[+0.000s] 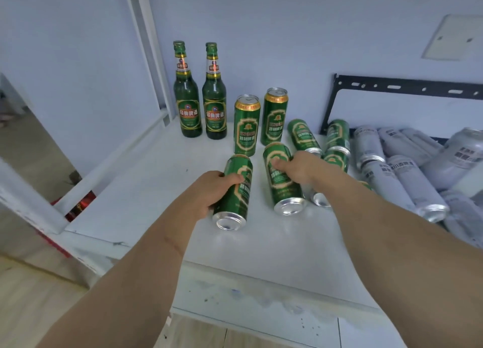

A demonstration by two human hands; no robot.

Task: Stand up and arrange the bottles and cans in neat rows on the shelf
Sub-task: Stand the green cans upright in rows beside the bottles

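Two green beer bottles stand upright at the back of the white shelf. Beside them stand two green cans. My left hand grips a green can that is tilted with its base toward me. My right hand grips another tilted green can. More green cans lie on their sides behind my right hand.
Several silver cans lie in a heap at the right of the shelf. A black metal bracket leans against the back wall. White frame posts rise at the left. The floor drops away beyond the shelf's left edge.
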